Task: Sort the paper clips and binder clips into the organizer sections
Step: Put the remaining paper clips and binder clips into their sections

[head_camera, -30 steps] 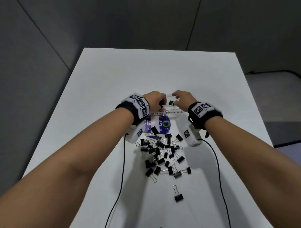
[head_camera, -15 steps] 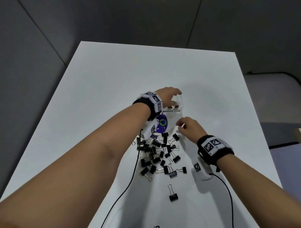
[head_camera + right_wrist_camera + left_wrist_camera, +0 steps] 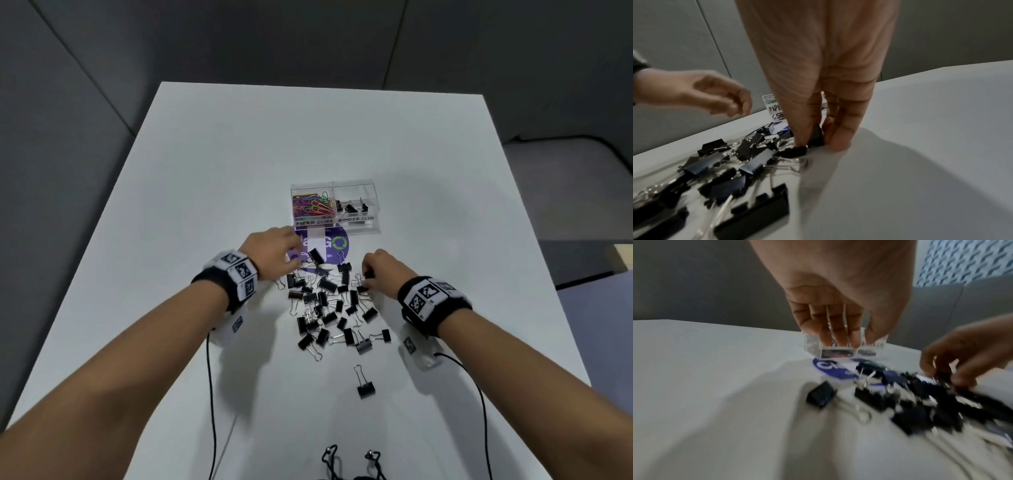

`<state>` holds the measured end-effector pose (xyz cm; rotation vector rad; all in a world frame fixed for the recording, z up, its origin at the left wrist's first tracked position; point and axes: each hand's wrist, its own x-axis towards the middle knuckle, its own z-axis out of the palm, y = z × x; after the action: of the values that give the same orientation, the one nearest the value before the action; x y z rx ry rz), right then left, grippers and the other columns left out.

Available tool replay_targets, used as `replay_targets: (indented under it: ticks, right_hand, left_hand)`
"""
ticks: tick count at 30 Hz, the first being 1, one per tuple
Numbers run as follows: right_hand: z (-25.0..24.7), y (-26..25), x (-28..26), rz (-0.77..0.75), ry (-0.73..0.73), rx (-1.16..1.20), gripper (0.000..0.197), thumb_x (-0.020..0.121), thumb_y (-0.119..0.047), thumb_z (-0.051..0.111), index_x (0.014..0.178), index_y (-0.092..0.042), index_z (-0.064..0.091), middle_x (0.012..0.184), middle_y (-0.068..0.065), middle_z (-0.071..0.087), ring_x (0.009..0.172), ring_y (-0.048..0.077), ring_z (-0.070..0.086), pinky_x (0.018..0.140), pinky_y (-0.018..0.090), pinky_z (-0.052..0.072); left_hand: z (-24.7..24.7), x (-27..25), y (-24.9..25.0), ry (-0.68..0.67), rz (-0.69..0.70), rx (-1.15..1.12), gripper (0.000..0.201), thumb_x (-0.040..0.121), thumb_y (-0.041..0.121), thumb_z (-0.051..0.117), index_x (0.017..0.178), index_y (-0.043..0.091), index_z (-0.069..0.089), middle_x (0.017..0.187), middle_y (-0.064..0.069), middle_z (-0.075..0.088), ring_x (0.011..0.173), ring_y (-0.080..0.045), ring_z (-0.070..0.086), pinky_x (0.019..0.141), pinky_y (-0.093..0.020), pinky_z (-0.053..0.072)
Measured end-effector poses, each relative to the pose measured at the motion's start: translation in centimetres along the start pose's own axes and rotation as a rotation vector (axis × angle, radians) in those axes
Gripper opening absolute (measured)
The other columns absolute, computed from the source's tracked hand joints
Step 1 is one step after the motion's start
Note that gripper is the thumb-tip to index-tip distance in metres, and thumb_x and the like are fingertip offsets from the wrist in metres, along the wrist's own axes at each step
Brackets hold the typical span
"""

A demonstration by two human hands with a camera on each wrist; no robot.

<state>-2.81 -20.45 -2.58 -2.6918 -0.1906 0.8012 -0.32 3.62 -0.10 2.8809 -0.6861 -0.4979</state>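
A clear two-section organizer (image 3: 373, 205) stands past the pile. Coloured paper clips (image 3: 313, 205) fill its left section, and a few black binder clips (image 3: 349, 207) lie in its right one. A pile of black binder clips (image 3: 329, 301) covers the table between my hands. My right hand (image 3: 366, 277) is at the pile's right edge, where its thumb and fingers pinch one binder clip (image 3: 817, 134) that still touches the table. My left hand (image 3: 291, 263) hovers over the pile's far left corner with relaxed fingers (image 3: 838, 335), holding nothing.
One binder clip (image 3: 364, 389) lies alone nearer to me. A round purple sticker (image 3: 337, 245) lies on the white table (image 3: 205, 205) between the pile and the organizer. Black cables (image 3: 209, 394) trail from both wrists toward the near edge.
Both hands have come back from the organizer to the pile. The left hand left the organizer last, and the right hand has taken hold of a binder clip.
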Motion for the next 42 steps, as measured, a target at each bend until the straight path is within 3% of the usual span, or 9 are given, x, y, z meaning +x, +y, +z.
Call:
replay_targets:
  ticks: [4,11,16,20,24,31,37,40,42]
  right_hand:
    - [0.0,-0.6,-0.1,0.011,0.002,0.000,0.012,0.088,-0.012,0.061,0.091,-0.009,0.050,0.112,0.016,0.056,0.084,0.020,0.046,0.075,0.030,0.039]
    - [0.4,-1.0,-0.6,0.049,-0.011,0.003,0.033,0.087,-0.005,0.050,0.063,-0.019,0.031,0.087,0.008,0.047,0.079,0.021,0.044,0.055,0.024,0.030]
    - [0.3,-1.4,-0.8,0.123,0.043,0.152,0.009,0.091,-0.007,0.040,0.098,-0.011,0.037,0.064,0.003,0.045,0.069,0.026,0.045,0.050,0.029,0.028]
    - [-0.3,-1.9,-0.4,0.127,0.013,0.155,0.024,0.094,-0.009,0.039,0.116,-0.008,0.047,0.091,0.015,0.060,0.077,0.024,0.049,0.065,0.029,0.036]
    - [-0.9,-2.3,0.2,0.153,0.008,0.196,0.018,0.094,-0.005,0.037,0.100,-0.002,0.054,0.117,0.024,0.060,0.089,0.026,0.050,0.072,0.027,0.033]
    - [-1.0,-2.9,1.1,0.212,0.035,0.197,0.023,0.093,-0.031,0.047,0.099,-0.009,0.042,0.095,0.008,0.047,0.084,0.023,0.044,0.068,0.029,0.034]
    - [0.1,-4.5,2.8,0.257,0.009,0.207,0.043,0.087,-0.031,0.060,0.116,-0.001,0.048,0.112,0.014,0.059,0.093,0.029,0.056,0.071,0.030,0.039]
    - [0.5,-5.0,3.2,0.242,-0.010,0.187,0.017,0.087,-0.017,0.060,0.092,-0.006,0.049,0.093,0.011,0.055,0.083,0.026,0.051,0.061,0.028,0.038]
    - [0.6,-4.9,3.5,0.243,-0.020,0.195,0.027,0.086,-0.014,0.060,0.068,-0.011,0.039,0.071,0.004,0.046,0.078,0.023,0.047,0.049,0.024,0.031]
  left_hand:
    - [2.4,-2.1,-0.9,-0.137,-0.090,-0.035,0.049,0.088,0.038,0.055,0.134,0.024,0.044,0.135,-0.002,0.042,0.119,-0.021,0.048,0.089,-0.035,0.047]
    - [3.8,-2.4,-1.5,-0.211,-0.233,-0.237,0.030,0.091,0.014,0.055,0.121,0.011,0.052,0.127,-0.013,0.044,0.108,-0.031,0.057,0.093,-0.034,0.046]
    - [3.5,-2.4,-0.9,-0.282,-0.222,-0.121,0.016,0.093,0.020,0.048,0.096,0.006,0.056,0.102,-0.013,0.054,0.089,-0.028,0.055,0.084,-0.035,0.047]
    - [3.3,-2.0,-0.9,-0.280,-0.260,-0.152,0.023,0.097,0.018,0.040,0.108,0.002,0.053,0.115,-0.018,0.062,0.105,-0.032,0.058,0.087,-0.036,0.045]
    - [2.4,-1.1,-0.7,-0.234,-0.308,-0.229,0.028,0.098,0.007,0.036,0.121,0.002,0.051,0.124,-0.017,0.059,0.113,-0.031,0.056,0.093,-0.035,0.042]
    - [1.9,1.0,0.5,-0.156,-0.292,-0.270,0.029,0.100,0.025,0.039,0.122,0.008,0.049,0.120,-0.014,0.062,0.107,-0.030,0.060,0.089,-0.036,0.046]
    - [2.3,3.1,2.3,-0.167,-0.308,-0.245,0.052,0.087,0.043,0.061,0.125,0.010,0.047,0.133,-0.011,0.047,0.109,-0.027,0.059,0.087,-0.036,0.048]
    - [2.4,3.8,2.7,-0.178,-0.318,-0.281,0.052,0.087,0.038,0.063,0.126,0.007,0.047,0.133,-0.012,0.044,0.110,-0.028,0.057,0.090,-0.036,0.047]
    - [2.3,4.0,2.6,-0.195,-0.310,-0.310,0.050,0.086,0.035,0.065,0.124,0.006,0.049,0.130,-0.014,0.045,0.110,-0.028,0.056,0.092,-0.036,0.047]
